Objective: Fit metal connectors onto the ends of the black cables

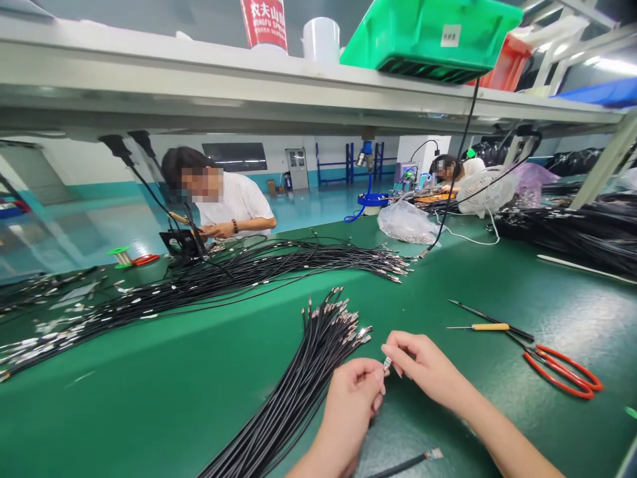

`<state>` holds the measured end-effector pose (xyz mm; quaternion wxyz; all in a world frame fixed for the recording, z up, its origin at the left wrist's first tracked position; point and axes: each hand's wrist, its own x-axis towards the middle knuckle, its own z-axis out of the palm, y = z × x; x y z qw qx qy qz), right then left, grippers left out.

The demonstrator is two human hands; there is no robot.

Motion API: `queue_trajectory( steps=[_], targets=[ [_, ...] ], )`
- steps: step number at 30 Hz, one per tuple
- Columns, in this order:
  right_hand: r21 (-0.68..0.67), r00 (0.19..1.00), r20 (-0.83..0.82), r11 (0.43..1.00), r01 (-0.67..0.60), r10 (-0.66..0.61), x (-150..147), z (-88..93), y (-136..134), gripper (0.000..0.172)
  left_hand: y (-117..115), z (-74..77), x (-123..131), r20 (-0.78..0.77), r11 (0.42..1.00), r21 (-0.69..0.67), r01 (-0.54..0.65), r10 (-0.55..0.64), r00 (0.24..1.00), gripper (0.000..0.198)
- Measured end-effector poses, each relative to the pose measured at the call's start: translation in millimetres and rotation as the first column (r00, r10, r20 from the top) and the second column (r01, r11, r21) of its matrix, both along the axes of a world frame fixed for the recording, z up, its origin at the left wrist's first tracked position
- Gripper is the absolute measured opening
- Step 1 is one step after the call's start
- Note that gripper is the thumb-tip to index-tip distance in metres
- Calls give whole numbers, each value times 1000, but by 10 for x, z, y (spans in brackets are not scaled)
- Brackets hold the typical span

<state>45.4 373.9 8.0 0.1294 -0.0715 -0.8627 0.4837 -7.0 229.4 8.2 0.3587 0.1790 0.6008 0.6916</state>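
Green bench mat, teal floor, pinched connector

Left grip and right grip bare; forearms apparently unsleeved.

1. Bright and even; lamps blown out at top right.
2. Soft sheen on the table and the floor.
3. Shadows faint, only close under the cables.
4. Shelf bows: wide-angle bend, strongest at the edges.
5. Connector sharp; far hall slightly soft.
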Motion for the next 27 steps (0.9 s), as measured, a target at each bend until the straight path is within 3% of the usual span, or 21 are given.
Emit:
queue_trajectory(
  steps=[4, 10, 21, 27],
  targets=[
    [27, 1000, -6, 1000, 2, -2, 11, 6, -16, 33, -5, -3, -2, 99, 998, 64, 13, -19, 995, 25],
    [-3, 1000, -13, 1000, -19, 19, 38, 15, -19, 33, -18, -29, -51, 87, 994, 73, 85, -91, 992, 22],
    [-70, 997, -28, 995, -70, 68, 71, 40, -16, 34, -17, -39, -52, 90, 993, 92, 74, -82, 993, 26],
    [-52, 999, -18, 998, -34, 33, 60, 29, -21, 33, -12, -41, -65, 99, 994, 91, 62, -71, 993, 22]
  ],
)
